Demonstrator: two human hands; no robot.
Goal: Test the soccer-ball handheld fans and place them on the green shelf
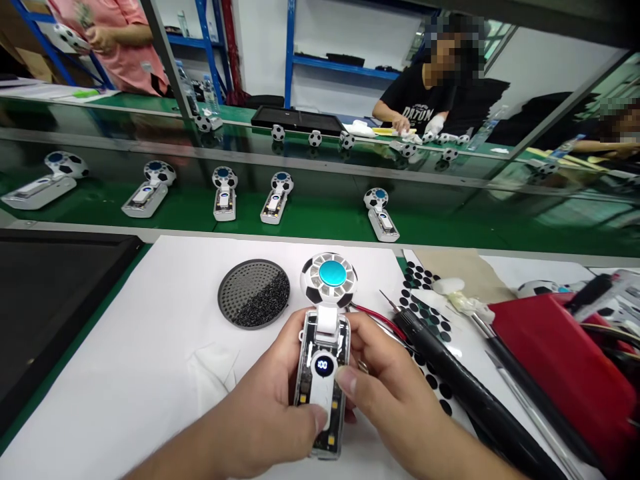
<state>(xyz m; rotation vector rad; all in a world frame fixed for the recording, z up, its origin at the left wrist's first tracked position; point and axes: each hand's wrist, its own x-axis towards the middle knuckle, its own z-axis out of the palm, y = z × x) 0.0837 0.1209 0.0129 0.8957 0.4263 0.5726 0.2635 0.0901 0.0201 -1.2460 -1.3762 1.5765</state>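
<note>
A handheld device (323,393) with a clear casing stands out over the white paper (165,293), its small round display lit with "100". Its top is a round black-and-white football-patterned head with a turquoise centre (333,273). My left hand (270,400) wraps the device's left side, thumb on the lower front. Around the right side is my right hand (385,387), its thumb beside the display. A round dark dish (254,294) holding small black pieces lies behind my left hand. Right of the device rests a black electric screwdriver (450,360).
Similar devices (275,198) lie on the green belt (320,223) ahead. A black tray (60,300) is at left. Black round stickers (425,313), a red box (555,360) and a white cloth (213,373) lie near my hands. People (425,93) sit or stand across the line.
</note>
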